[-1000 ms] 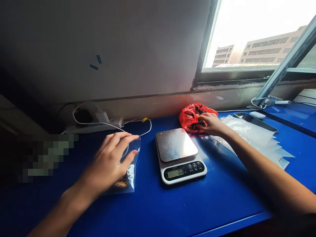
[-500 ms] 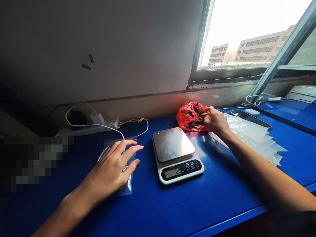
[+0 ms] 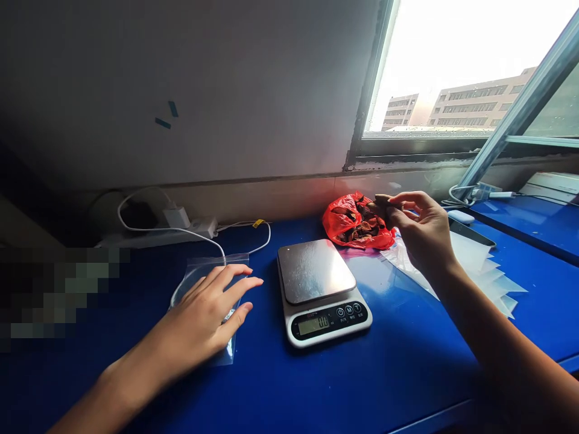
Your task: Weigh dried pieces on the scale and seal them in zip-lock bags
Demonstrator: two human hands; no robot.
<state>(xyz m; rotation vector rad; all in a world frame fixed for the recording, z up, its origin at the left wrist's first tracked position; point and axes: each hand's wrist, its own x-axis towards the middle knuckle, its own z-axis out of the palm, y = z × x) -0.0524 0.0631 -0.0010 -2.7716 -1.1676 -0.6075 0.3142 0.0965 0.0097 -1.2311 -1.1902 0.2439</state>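
My right hand [image 3: 423, 226] pinches a dark dried piece [image 3: 382, 204] between thumb and fingers, raised just above and right of a red plastic bag [image 3: 332, 222]. Inside the opened bag lie several dark brown dried pieces [image 3: 364, 229] of the same look; their exact kind is unclear. My left hand [image 3: 215, 307] is open, fingers spread, over a clear plastic bag [image 3: 226, 355] on the table; the hand hides most of that bag. Between my hands sits a white digital scale [image 3: 325, 295] with a bare steel plate, its display reading 0.0.
A fan of clear plastic bags [image 3: 479, 265] lies at the right, beside a dark phone [image 3: 473, 232] and a white mouse-like object [image 3: 460, 216]. Along the wall runs a power strip [image 3: 203, 228] with a charger [image 3: 176, 216] and white cable. A metal frame [image 3: 497, 132] slants up at the right.
My right hand has come up out of the red bag and to the right, with a dark dried piece pinched in it. My left hand stays nearly in place.
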